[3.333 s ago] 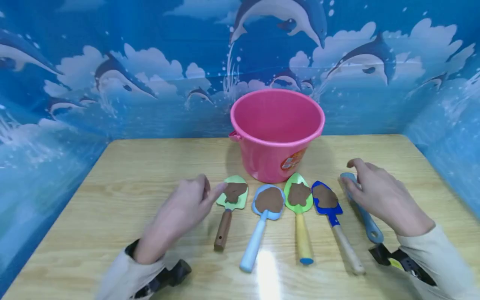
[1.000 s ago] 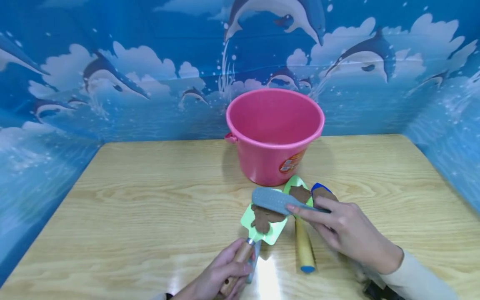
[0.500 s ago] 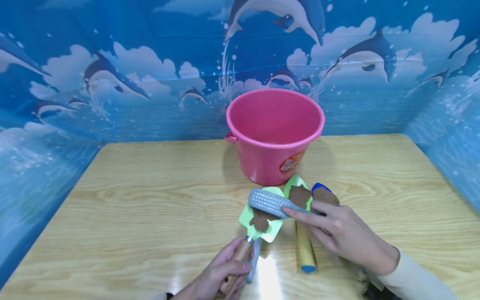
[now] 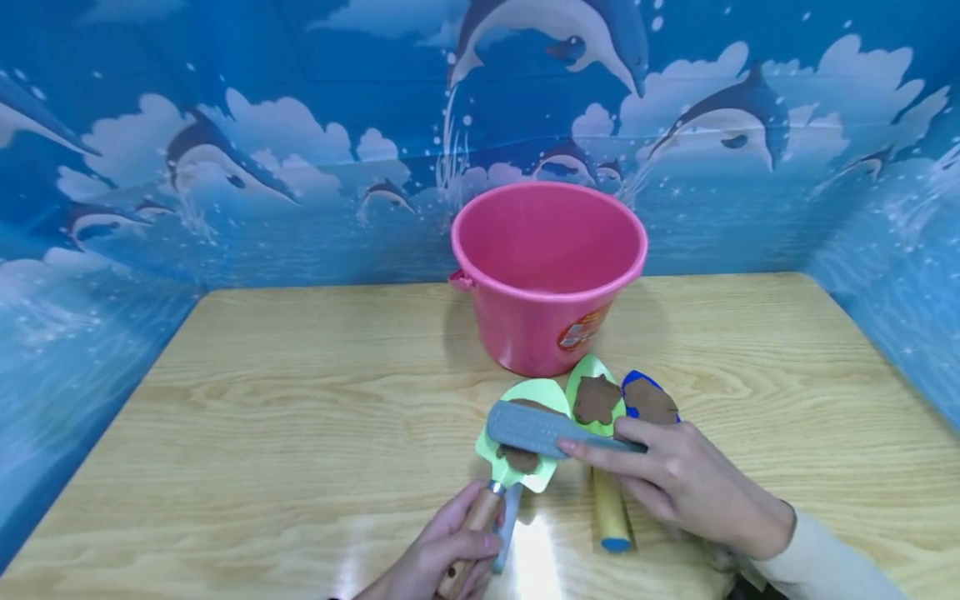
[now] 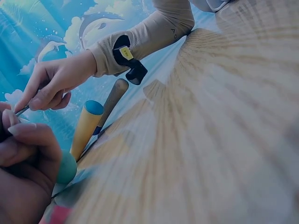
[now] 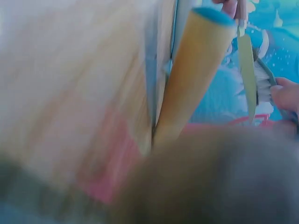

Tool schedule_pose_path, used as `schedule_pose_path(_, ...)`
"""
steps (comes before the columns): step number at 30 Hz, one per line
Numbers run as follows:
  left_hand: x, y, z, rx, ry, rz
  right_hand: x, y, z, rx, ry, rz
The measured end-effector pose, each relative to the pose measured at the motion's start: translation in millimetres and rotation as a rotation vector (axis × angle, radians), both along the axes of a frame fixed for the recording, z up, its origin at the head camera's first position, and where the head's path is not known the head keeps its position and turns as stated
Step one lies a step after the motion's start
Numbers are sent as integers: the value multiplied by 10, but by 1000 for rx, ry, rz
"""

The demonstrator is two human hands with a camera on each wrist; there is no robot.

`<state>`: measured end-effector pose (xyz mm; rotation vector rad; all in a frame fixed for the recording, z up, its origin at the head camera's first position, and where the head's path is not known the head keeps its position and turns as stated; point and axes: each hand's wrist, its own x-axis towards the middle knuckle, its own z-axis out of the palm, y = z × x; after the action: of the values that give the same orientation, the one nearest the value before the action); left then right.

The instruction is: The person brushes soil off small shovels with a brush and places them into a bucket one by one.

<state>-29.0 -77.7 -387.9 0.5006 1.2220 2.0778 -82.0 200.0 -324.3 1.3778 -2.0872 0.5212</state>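
Observation:
My left hand (image 4: 442,542) grips the wooden handle of a pale green garden trowel (image 4: 538,390), its blade raised over the table. On the blade lies a brown, mud-like patch (image 4: 519,459). In my right hand (image 4: 690,487) is a grey-blue scrubbing brush (image 4: 525,428), one finger stretched along its back. The brush lies across the blade, covering much of the patch. In the right wrist view its pale bristles (image 6: 264,86) face the trowel blade (image 6: 246,70), right at the brown material.
Behind stands a pink bucket (image 4: 536,329). A green trowel with a yellow handle (image 4: 611,508) and a dark blue trowel (image 4: 633,382), both bearing brown patches, lie to the right. A light blue shovel's handle (image 4: 508,529) shows beneath the held trowel.
The left hand has picked up the pale green trowel and the right hand the brush. Over the last second the brush has slid down the blade, towards the handle, over the brown patch.

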Motion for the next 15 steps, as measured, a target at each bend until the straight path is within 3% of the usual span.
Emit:
schedule_pose_path(4,9,4,23,-26,-23,17,-24,49,4,-9,14,-73)
schedule_pose_path(9,12,13,5,9,-27,29,-65,102,9,-27,33,-139)
schedule_pose_path(12,14,10,-7,14,-18,41,-53,73,24,-53,24,-84)
schedule_pose_path(15,7,8,-9,18,-8,45,-11,28,20,-16,12,-19)
